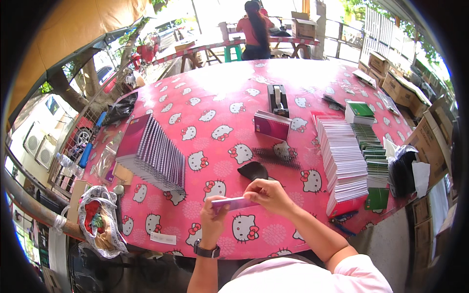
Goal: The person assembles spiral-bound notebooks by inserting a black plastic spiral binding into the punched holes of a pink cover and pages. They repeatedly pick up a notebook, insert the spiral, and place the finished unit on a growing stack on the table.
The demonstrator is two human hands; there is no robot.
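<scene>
Booklet held flat in both hands at table edge

Booklet (233, 203), thin and purple, sits level just above the near edge of the table (220, 97). My left hand (213, 216) pinches its left end, grip clenched on it; my right hand (267, 194) clamps the top edge, fingers curled over. Held flat between both, I judge, to keep it square. Black comb bindings (278, 157) and a dark pouch (253, 170) lie just beyond. Fanned purple stack (151, 154) lies left, white stack (344, 163) right, all within reach. Tape dispenser (277, 100) further back.
</scene>
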